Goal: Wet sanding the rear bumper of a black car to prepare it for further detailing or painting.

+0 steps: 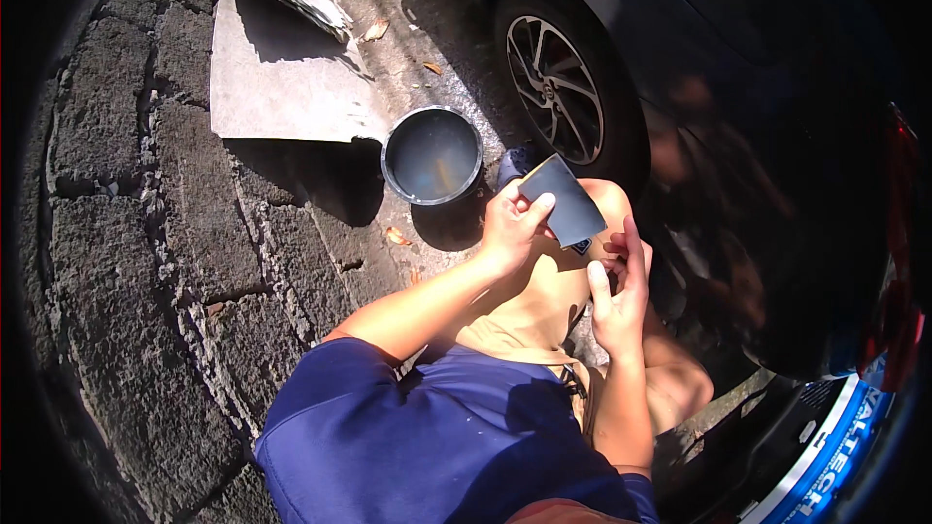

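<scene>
Between the thumb and fingers of my left hand (513, 225) is a dark grey rectangular sheet (565, 202) that looks like sandpaper, with a thin yellow edge showing at its upper left. It is tilted above my bent knee. Just to the right and a little below it, my right hand (622, 293) is raised with thumb and fingers apart, touching nothing I can see. A round dark bucket (433, 157) stands left of the sheet, with murky liquid showing inside.
On the right is a dark, glossy car (757, 136), its alloy wheel (555, 89) close beyond my knee. A pale flat board (282, 102) lies behind the bucket. A rough stone block wall (107, 262) runs down the left. A blue and white printed strip (835, 456) is at lower right.
</scene>
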Tool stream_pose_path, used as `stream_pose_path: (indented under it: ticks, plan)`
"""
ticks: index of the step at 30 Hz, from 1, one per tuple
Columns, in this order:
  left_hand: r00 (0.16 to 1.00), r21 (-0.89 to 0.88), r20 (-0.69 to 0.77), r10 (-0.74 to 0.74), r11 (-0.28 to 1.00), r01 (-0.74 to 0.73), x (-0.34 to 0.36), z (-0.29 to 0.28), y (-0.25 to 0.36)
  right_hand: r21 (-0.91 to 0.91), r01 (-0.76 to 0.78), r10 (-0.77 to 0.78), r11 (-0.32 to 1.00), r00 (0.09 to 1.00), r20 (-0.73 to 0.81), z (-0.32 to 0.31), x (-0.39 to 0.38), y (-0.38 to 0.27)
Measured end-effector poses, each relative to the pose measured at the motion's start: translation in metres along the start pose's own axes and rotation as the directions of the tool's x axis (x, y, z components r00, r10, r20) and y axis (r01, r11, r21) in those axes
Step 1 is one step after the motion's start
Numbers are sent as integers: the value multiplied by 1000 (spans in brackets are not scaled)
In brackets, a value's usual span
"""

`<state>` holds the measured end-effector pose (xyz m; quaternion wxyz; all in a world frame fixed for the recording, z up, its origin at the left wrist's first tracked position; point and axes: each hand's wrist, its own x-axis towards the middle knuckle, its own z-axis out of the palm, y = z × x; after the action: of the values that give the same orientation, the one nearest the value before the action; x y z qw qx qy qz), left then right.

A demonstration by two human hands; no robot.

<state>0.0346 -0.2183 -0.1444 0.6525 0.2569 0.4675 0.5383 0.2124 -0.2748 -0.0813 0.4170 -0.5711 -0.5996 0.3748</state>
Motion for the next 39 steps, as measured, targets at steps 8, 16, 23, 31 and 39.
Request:
stream_pose_path:
  ticks: [8,16,23,31,39]
  plan:
    - [703,756,-636,319,439,485,99,-253,-35,73,-297,302,952,950,-75,-32,-10,33]
    - [967,922,-255,-10,300,246,146,-272,-115,92,-417,426,904,867,-259,-46,-52,71]
    - [885,822,-420,-198,329,464,233,-309,-206,-185,-574,528,798,813,-246,-49,-99,107]
    - [870,894,-446,-212,-55,445,241,-312,-224,-117,-749,717,652,659,-229,-37,-120,133]
    - [613,286,-788,51,913,292,196,-281,-149,-256,-538,524,803,842,-128,-35,-76,135]
